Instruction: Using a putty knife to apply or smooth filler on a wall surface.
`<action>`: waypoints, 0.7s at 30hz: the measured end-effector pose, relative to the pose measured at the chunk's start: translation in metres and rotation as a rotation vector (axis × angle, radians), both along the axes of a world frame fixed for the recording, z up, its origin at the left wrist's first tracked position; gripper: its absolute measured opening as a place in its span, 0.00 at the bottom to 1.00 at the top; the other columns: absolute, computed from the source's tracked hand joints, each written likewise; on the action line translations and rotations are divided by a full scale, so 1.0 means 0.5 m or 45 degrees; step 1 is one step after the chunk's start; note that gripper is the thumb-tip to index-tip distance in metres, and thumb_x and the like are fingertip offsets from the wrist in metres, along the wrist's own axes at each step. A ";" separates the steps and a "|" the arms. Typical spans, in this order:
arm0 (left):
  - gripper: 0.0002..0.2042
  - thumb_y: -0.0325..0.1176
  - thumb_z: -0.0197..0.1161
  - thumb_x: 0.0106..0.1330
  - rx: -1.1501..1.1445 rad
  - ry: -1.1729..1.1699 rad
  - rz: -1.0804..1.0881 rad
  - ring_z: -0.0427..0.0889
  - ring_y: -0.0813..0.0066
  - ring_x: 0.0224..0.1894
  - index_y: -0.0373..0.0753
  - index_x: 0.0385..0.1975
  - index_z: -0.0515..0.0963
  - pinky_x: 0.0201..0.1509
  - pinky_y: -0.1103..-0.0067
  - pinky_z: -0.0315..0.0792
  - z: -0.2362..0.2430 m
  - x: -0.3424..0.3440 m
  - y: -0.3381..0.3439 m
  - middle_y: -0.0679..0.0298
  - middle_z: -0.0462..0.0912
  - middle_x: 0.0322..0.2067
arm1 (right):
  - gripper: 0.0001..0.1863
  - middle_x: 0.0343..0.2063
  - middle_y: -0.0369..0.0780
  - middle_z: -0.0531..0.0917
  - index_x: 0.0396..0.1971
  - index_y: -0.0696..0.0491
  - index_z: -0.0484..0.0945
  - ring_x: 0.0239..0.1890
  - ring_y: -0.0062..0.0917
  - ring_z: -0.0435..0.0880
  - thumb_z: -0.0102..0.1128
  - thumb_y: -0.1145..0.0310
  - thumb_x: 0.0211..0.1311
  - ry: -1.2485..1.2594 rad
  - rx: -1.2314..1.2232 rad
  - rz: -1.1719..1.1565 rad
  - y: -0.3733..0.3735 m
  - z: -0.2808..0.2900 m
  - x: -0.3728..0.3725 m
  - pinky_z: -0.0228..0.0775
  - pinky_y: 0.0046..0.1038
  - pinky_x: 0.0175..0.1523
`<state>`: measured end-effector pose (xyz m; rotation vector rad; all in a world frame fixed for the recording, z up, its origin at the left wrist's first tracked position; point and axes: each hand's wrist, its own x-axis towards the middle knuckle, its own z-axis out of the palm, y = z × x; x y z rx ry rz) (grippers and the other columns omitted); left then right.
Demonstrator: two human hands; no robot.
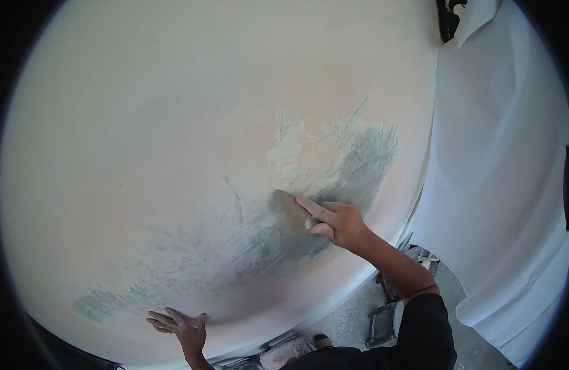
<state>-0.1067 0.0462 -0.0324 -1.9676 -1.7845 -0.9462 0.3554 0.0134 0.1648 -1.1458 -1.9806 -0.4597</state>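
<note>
My right hand [337,222] grips a flat, grey-brown putty spreader [290,209], with fingers stretched along it and the thumb beneath. The spreader's blade lies against a large, curved, pale panel [173,111], over a streaky grey smear [278,240]. The smear runs from the lower left up toward the right, with scratchy, uneven edges. At the panel's lower left, my left hand [181,328] rests with its fingers spread and holds nothing. Pale dust or residue shows on the right fingers.
White sheeting [494,172] hangs along the panel's right edge, with a dark part [450,21] showing at its top. Below the panel lies a grey, spotted floor [346,320]. A dark-framed object [383,324] stands there, beside my right sleeve.
</note>
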 end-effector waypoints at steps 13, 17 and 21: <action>0.55 0.67 0.58 0.56 0.096 0.064 0.022 0.18 0.28 0.69 0.36 0.71 0.36 0.64 0.37 0.23 0.002 0.000 -0.002 0.33 0.19 0.68 | 0.33 0.22 0.41 0.76 0.65 0.48 0.67 0.22 0.33 0.78 0.57 0.49 0.61 -0.116 -0.109 -0.247 -0.019 -0.002 -0.018 0.72 0.32 0.28; 0.55 0.67 0.57 0.57 0.146 0.082 -0.001 0.19 0.28 0.69 0.38 0.72 0.34 0.65 0.37 0.25 -0.004 -0.007 0.004 0.33 0.18 0.68 | 0.34 0.20 0.40 0.74 0.65 0.48 0.67 0.21 0.33 0.76 0.57 0.49 0.61 0.044 0.023 -0.416 0.001 0.010 0.023 0.71 0.33 0.29; 0.55 0.68 0.57 0.57 0.112 0.079 0.056 0.19 0.29 0.69 0.40 0.72 0.33 0.65 0.37 0.25 -0.003 -0.002 0.002 0.34 0.18 0.68 | 0.34 0.16 0.34 0.68 0.65 0.42 0.66 0.15 0.25 0.69 0.56 0.45 0.60 -0.058 0.126 -0.129 -0.001 -0.017 0.004 0.66 0.28 0.21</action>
